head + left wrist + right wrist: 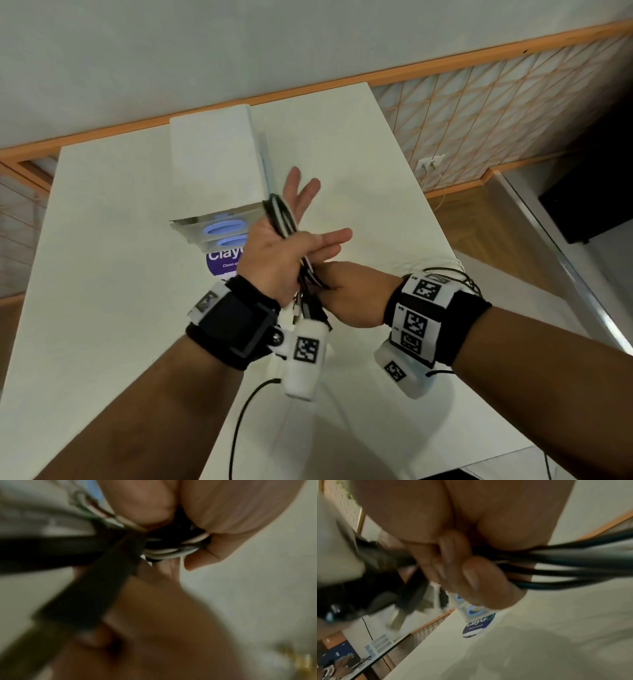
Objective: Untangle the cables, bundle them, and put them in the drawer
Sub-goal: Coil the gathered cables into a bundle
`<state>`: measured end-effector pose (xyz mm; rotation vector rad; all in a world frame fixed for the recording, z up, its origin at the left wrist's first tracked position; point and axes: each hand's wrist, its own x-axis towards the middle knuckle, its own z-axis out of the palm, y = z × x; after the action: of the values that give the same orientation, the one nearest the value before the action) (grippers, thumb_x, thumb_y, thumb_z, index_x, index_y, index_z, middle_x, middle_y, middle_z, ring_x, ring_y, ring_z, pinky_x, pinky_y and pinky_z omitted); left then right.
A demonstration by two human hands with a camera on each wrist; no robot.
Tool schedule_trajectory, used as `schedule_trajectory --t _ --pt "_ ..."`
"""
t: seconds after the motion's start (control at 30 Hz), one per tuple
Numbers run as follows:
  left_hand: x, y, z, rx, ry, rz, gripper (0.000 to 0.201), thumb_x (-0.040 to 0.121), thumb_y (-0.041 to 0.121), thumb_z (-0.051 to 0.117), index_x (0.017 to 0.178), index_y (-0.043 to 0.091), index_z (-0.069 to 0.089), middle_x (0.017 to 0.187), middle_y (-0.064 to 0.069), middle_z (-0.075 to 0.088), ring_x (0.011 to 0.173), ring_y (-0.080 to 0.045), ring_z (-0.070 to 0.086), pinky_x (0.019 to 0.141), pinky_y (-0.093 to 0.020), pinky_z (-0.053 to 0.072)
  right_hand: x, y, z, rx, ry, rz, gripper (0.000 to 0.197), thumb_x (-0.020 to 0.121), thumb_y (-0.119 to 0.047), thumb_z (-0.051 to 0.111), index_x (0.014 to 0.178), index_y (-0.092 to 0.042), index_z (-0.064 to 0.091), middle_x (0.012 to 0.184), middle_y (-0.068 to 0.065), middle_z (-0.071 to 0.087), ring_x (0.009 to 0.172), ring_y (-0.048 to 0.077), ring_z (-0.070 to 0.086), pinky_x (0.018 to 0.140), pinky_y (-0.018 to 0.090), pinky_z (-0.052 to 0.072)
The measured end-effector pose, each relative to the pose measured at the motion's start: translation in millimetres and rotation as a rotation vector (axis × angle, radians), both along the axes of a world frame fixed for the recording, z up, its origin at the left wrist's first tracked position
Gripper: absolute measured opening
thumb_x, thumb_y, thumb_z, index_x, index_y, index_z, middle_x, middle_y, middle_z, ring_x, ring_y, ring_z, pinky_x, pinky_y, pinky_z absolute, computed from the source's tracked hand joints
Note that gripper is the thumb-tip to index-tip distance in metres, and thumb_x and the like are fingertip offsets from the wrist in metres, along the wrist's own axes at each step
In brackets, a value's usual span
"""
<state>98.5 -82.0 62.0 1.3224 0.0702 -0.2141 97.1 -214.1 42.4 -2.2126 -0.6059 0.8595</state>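
The big white counter (113, 274) fills most of the head view, and a round purple sticker (222, 263) sits on it. On the counter stands a small drawer box (219, 192) with blue handles, shut for now, close in front of the person so the cables will not have far to go. Both hands meet in the air just above it. The left hand (277, 253) has the cables (282, 217) lying across its palm, with most fingers stretched out long; that gives the looped cables a flat place to rest. In the left wrist view the thumb side squeezes the black and white strands together so they do not slip. The right hand (346, 294) curls its fingers tight around the lower end of the bundle, I think to keep the loops neat. The plug ends (305, 310) hang down below the hands.
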Motion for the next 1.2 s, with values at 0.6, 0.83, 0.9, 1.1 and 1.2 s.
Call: schedule_trajectory --t 0.6,0.83,0.9,1.1,1.2 --pt "-3.6 16.1 -37.8 1.230 -0.297 -0.488 0.098 0.065 0.035 0.083 0.148 0.025 0.032 0.094 0.008 0.058 0.077 -0.001 0.060 0.068 -0.021 0.051 18.3 -38.3 21.4 -0.175 -0.147 0.131 0.035 0.093 -0.044 0.058 0.075 -0.015 0.064 0.061 -0.006 0.057 0.057 0.009 0.053 0.060 0.028 0.041" --pt "-6.2 30.9 -39.1 1.133 -0.229 -0.374 0.057 0.080 0.012 0.061 0.136 0.016 0.049 0.110 -0.009 0.063 0.074 -0.017 0.059 0.069 -0.034 0.051 28.6 -47.3 23.8 -0.135 -0.040 0.061 0.043 0.097 -0.039 0.051 0.062 -0.015 0.046 0.047 -0.009 0.037 0.042 0.007 0.033 0.054 0.027 0.032" --pt "-14.1 30.8 -36.7 1.144 -0.236 -0.387 0.067 0.085 0.014 0.060 0.148 0.024 0.040 0.083 0.003 0.059 0.062 -0.009 0.052 0.059 -0.020 0.042 30.8 -47.9 29.5 -0.065 -0.127 0.047 0.043 0.098 -0.037 0.051 0.063 -0.013 0.047 0.050 -0.007 0.038 0.045 0.007 0.034 0.053 0.027 0.032" --pt "-41.7 0.2 -15.8 0.907 -0.341 -0.407 0.009 0.084 0.014 0.060 0.077 0.009 0.055 0.069 -0.005 0.058 0.055 -0.015 0.052 0.054 -0.031 0.045 49.9 -50.8 45.4 0.400 -0.006 -0.044 0.018 0.093 -0.016 0.060 0.082 -0.004 0.068 0.077 0.000 0.075 0.073 0.014 0.074 0.073 0.025 0.057" --pt "-39.8 -2.9 4.2 0.745 -0.344 -0.365 0.011 0.083 0.005 0.064 0.074 0.009 0.058 0.064 0.001 0.061 0.050 -0.009 0.053 0.049 -0.018 0.042 54.3 -50.3 38.6 0.596 0.170 -0.175 0.022 0.086 -0.027 0.071 0.075 -0.009 0.066 0.069 -0.002 0.072 0.063 0.013 0.072 0.062 0.020 0.056"
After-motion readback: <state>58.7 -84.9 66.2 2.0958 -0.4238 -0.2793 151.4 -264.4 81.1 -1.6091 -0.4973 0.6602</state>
